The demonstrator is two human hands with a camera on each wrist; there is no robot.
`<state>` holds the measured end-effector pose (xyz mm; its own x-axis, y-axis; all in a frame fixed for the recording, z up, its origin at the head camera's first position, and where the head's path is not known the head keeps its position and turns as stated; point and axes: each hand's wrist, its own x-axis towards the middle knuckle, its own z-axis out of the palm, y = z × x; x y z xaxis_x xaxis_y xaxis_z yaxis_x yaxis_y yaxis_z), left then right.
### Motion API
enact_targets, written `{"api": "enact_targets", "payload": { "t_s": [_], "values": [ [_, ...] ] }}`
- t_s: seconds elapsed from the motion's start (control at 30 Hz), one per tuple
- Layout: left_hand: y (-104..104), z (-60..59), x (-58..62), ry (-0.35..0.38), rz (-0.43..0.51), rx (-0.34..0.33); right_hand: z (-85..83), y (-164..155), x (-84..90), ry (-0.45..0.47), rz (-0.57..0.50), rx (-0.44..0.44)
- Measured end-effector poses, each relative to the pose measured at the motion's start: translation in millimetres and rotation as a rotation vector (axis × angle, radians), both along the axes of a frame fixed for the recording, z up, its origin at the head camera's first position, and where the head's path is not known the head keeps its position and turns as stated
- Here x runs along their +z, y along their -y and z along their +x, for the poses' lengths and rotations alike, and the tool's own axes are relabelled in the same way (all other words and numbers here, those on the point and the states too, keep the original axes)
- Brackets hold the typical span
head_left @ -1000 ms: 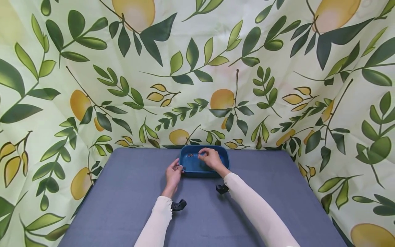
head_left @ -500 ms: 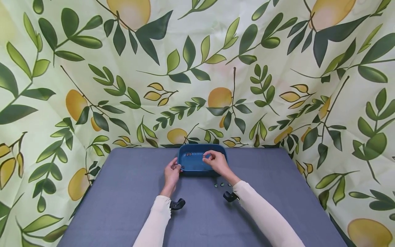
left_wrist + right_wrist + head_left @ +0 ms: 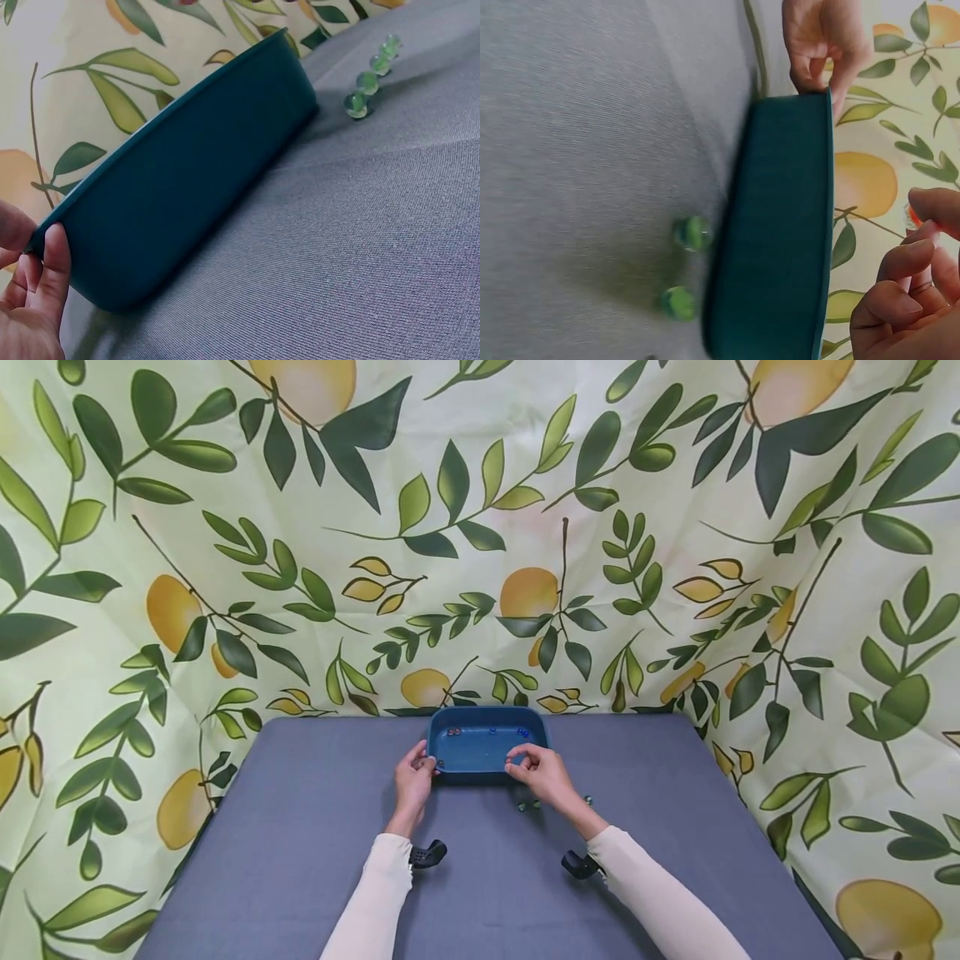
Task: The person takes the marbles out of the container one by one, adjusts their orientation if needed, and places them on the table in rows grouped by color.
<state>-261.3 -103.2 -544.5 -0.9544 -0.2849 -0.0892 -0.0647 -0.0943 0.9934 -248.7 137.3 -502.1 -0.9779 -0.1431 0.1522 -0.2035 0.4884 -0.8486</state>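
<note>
**Q:** Gripping what, and where, is each hand?

**A:** The left hand pinches the left rim of the blue tray, thumb and fingers closed on the lip. The right hand hovers at the tray's near right corner, fingertips drawn together on a small orange-red bead. The tray sits on the grey table, against the leaf-print backdrop; a few beads lie inside it.

**Q:** What lies just outside the tray?

**A:** Green glass beads rest on the cloth in front of the tray's right end, close to its wall. One more lies farther right of the tray.

**Q:** What could go wrong?

**A:** In my judgement, the pinched bead may slip from so small a hold and roll off across the cloth. A tug by the left hand could also tip the tray and scatter its contents.

**Q:** What differs from the earlier frame?

**A:** A second ago the right hand was inside the tray, over its floor; it has withdrawn to the near rim. The left hand's hold is unchanged.
</note>
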Motion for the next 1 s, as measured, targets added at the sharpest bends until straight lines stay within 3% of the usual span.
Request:
{"api": "enact_targets", "payload": {
  "t_s": [0.6,1.0],
  "values": [
    [0.6,-1.6,1.0,-0.004,-0.009,0.001,43.4,-20.5,-30.8,0.042,0.025,-0.006],
    [0.1,0.8,0.9,0.003,-0.029,-0.009,54.5,-27.2,-49.1,0.090,-0.020,-0.016]
  ]
}}
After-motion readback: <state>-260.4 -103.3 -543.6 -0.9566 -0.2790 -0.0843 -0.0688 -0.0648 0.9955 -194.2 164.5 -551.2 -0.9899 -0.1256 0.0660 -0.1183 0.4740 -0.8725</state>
